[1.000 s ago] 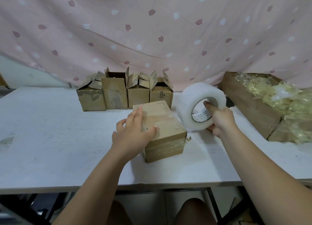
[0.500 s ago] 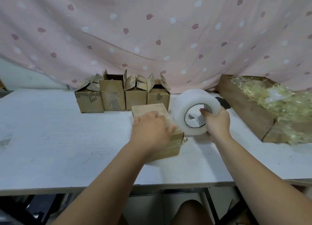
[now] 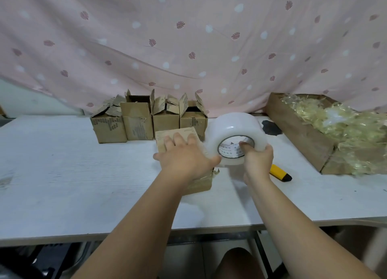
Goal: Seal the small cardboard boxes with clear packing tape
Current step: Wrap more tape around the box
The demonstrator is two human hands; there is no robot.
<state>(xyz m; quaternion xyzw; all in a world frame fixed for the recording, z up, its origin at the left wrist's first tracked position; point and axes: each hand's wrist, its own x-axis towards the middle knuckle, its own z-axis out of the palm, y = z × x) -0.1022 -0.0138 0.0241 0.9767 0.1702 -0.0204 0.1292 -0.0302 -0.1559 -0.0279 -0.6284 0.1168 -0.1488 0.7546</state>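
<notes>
Here the left hand (image 3: 184, 157) presses flat on the brown cardboard box (image 3: 180, 131) on the white table (image 3: 62, 174); the right hand (image 3: 258, 161) grips the thick, cloudy tape roll (image 3: 234, 127) by its core, alongside.

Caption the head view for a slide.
Left hand presses the closed box while right hand holds the tape roll beside it.

Illumination is soft, even and moderately bright, from above. Shadows on the tabletop (image 3: 62, 174) are faint and diffuse. A small glare spot marks the tape roll (image 3: 232, 127). Wide-angle distortion bows the far tabletop edge; the lower corners blur.
</notes>
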